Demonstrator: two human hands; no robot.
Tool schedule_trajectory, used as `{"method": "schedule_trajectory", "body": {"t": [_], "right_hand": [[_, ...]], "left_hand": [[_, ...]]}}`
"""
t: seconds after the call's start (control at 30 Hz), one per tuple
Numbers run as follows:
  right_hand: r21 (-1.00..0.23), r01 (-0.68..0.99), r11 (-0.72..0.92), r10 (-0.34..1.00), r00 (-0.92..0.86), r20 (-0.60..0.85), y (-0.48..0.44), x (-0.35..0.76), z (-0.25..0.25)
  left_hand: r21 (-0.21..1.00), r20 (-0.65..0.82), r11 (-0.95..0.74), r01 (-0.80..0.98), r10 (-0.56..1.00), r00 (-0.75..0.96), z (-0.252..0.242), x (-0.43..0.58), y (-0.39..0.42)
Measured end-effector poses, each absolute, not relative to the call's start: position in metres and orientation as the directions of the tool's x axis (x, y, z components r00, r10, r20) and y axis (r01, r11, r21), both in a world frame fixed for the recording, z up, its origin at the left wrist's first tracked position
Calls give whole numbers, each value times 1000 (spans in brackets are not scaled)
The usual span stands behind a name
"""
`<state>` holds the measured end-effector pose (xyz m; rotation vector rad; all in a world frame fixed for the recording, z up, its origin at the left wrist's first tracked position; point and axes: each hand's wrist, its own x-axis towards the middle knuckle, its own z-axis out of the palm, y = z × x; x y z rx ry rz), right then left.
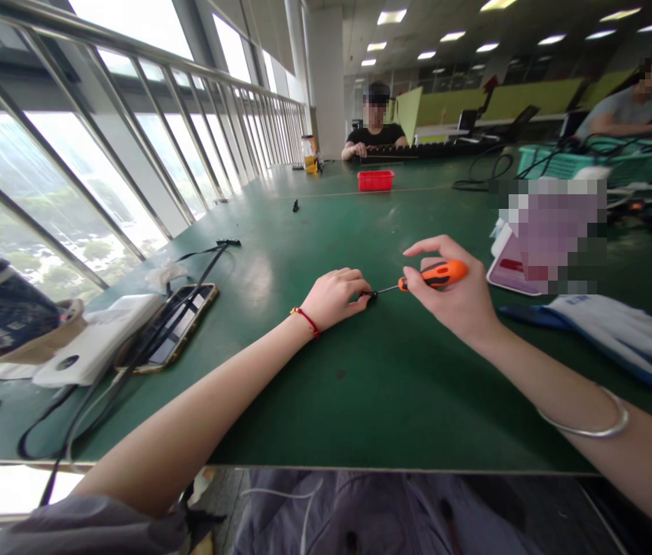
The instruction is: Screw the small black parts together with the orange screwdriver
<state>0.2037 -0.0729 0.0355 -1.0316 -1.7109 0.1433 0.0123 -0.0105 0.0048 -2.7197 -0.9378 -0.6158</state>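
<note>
On the near side of the red box [375,181]: screwdriver [447,271] at a small black piece [371,294]

Left hand [334,299]: thumb and fingers pinched on the black piece, low at the table [372,401]; probably to steady it against the screwdriver's tip. Right hand [458,302]: holding the orange handle, your thumb near its front end, forefinger lifted away; other fingers mostly hidden. With the butt end back toward the palm, the hold seems meant for pushing along the shaft and turning.

Screwdriver bridges your two hands, nearer you than the red box and slightly to its right. Long axis runs roughly crosswise in front of you, at a shallow slant: tip left, butt right. Tip is at the black piece; too small to tell if it's seated.

Phone [169,347] nearer you and left of the red box, gloves [620,331] nearer you and right; presumably set aside for working room.
</note>
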Motion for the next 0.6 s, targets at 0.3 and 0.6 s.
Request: {"method": "schedule_trajectory", "body": {"t": [0.3, 0.6], "right_hand": [[-595, 574, 563, 729, -5, 685, -72, 203, 36], [-594, 534, 602, 724, -52, 687, -68, 205, 32]], "left_hand": [[-47, 441, -773, 633, 553, 707, 5, 12, -11], [-38, 439, -766, 641, 564, 700, 5, 11, -11]]}}
